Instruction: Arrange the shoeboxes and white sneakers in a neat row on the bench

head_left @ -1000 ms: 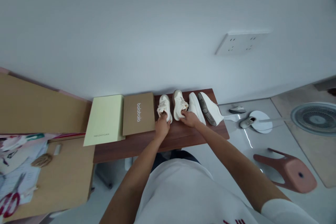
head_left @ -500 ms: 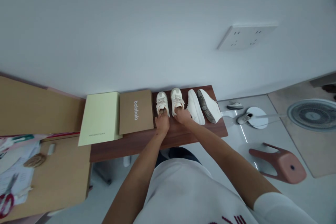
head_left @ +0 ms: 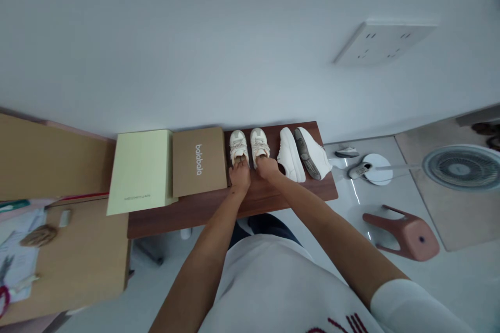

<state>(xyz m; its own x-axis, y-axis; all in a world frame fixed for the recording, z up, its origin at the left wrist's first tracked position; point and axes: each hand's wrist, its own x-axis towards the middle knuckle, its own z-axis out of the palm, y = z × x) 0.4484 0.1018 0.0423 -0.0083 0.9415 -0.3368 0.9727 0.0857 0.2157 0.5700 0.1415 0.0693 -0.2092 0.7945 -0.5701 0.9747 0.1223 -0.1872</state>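
Two small cream sneakers stand side by side on a dark wooden shelf, toes toward the wall. My left hand grips the heel of the left sneaker, fingers partly inside its opening. On the heel of the right sneaker, my right hand is closed in the same way. Just right of them lies a larger white shoe, and beside it another white shoe rests on its side with its grey sole showing. A brown shoebox stands left of the cream pair.
Left of the brown box is a pale green shoebox. A cardboard-coloured table at the left holds papers and red-handled scissors. A pink stool, a fan and loose shoes are on the right. A socket plate is on the wall.
The cream sneakers, still in my hands, sit slightly further left, with a somewhat wider gap from the white shoes. The camera view has shifted a little.
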